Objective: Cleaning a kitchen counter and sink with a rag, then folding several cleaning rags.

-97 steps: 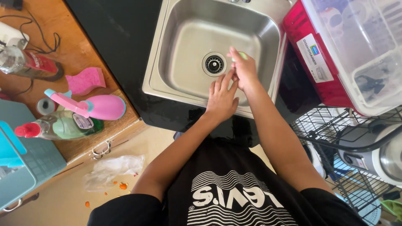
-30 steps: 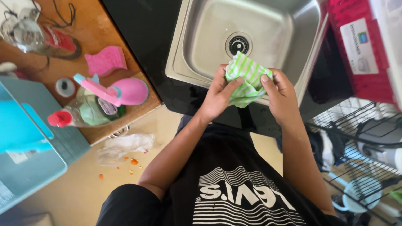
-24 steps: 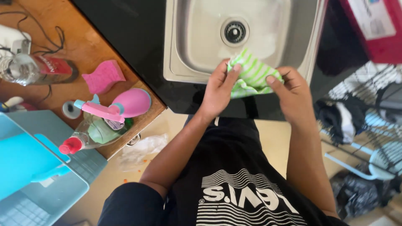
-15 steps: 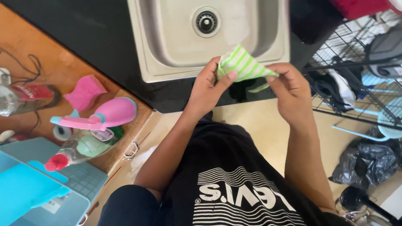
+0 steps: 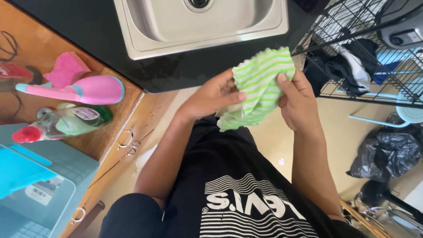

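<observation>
Far left: lying on the wooden counter (image 5: 112, 132), a pink spray bottle (image 5: 83, 89) on its side, and just below it a clear bottle with a red cap (image 5: 57, 125); sitting at the near corner, a light blue plastic crate (image 5: 48, 194). Further right, at the top: showing only its near part, a steel sink (image 5: 198, 26) set in a black countertop (image 5: 88, 39). Then the left hand (image 5: 211, 94), closing thumb and fingers on the left edge of a green and white striped cloth (image 5: 260, 88). Hanging between both hands, in front of the chest and below the sink edge, not touching the countertop. Then the right hand (image 5: 299, 101), pinching the cloth's right upper edge with the thumb. Far right: standing on the floor, a black wire rack (image 5: 374, 66) holding dark clothes, and a black plastic bag (image 5: 387, 154) lying below it.
</observation>
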